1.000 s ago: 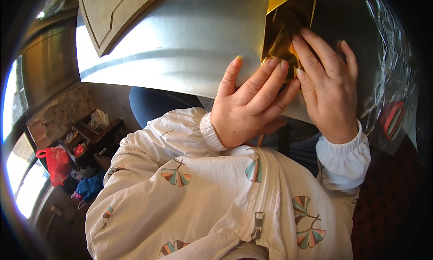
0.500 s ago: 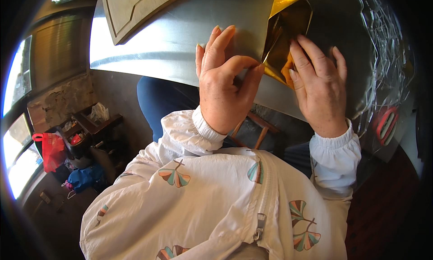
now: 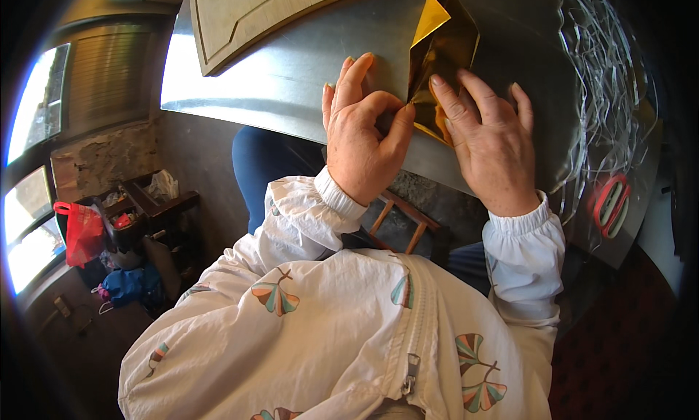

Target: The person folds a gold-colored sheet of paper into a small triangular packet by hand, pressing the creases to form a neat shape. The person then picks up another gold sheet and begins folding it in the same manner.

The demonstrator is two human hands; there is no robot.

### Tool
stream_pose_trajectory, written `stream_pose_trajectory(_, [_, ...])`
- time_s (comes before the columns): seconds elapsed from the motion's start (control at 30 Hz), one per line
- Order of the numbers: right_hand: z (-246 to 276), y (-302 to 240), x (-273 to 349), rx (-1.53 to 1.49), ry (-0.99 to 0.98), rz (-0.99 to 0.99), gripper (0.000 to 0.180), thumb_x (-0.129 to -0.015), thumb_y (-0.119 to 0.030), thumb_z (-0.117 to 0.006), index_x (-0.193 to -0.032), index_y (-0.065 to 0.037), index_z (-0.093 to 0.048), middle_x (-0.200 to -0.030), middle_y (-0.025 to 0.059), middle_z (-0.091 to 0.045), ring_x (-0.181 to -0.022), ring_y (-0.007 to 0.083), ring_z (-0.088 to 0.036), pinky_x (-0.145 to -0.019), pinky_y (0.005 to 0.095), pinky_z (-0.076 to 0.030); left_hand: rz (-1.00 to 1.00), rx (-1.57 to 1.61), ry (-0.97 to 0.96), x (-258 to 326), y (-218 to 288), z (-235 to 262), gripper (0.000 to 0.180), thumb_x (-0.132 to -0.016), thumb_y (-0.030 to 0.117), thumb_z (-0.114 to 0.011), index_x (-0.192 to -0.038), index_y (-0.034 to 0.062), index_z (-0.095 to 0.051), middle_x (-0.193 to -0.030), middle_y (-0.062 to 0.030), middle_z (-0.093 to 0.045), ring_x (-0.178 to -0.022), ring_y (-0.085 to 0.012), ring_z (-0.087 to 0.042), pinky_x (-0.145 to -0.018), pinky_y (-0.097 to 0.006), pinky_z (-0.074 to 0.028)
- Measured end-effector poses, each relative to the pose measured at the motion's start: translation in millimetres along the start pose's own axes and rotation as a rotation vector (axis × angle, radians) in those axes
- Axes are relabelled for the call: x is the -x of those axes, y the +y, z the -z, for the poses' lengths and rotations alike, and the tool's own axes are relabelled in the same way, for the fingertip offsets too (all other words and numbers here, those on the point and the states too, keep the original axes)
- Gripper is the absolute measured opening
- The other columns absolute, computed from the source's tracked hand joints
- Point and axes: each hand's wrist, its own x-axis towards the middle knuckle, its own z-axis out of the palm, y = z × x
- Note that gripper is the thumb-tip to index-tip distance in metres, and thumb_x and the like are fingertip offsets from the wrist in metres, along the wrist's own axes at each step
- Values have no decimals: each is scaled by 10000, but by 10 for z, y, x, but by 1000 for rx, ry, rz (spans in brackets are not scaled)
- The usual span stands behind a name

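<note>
I am seeing one gold sheet [image 3: 444,52] lying folded on the metal surface [image 3: 291,78] at its near edge; its lower corner is hiding behind the two hands; the left hand [image 3: 362,147] is pinching the sheet's edge between thumb and curled fingers [image 3: 357,74]; the right hand [image 3: 489,140] is pressing flat on it, fingers spread; one board [image 3: 247,12] is running off the top; clear strips [image 3: 604,92] are tangling at right, uncountable.
</note>
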Motion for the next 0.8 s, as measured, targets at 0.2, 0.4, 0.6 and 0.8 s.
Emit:
stream_pose_trajectory(0.2, [-9,3,4,-1,-2,-6,412,-888,-180,-653,-1295,-247,-650,-1304,40,-542,-893,207,-607,-1083,515,-308,-5,-42,-39,-12,19,16,169,-812,193,-672,-826,27,-702,-1483,-255,-394,-1425,-452,-309,-1167,-589,-105])
stream_pose_trajectory(0.4, [-17,-3,0,-2,10,-4,373,-886,-189,-663,-1257,-234,-672,-1295,23,-538,-866,201,-605,-1076,509,-316,-6,-7,-44,-12,6,24,159,-802,183,-682,-818,25,-696,-1480,-270,-392,-1429,-458,-300,-1164,-591,-105])
stream_pose_trajectory(0.6, [-12,5,0,5,10,-3,350,-889,-198,-665,-1237,-223,-685,-1285,19,-539,-847,196,-601,-1069,505,-327,-5,4,-18,-3,-10,3,171,-795,184,-693,-806,13,-693,-1476,-283,-401,-1429,-455,-309,-1165,-583,-119])
stream_pose_trajectory(0.8, [-8,2,-4,5,15,2,338,-890,-203,-667,-1227,-218,-691,-1273,13,-542,-855,191,-599,-1068,505,-329,-3,5,-41,-21,-6,27,162,-788,178,-702,-793,17,-692,-1452,-283,-430,-1417,-444,-337,-1166,-583,-123])
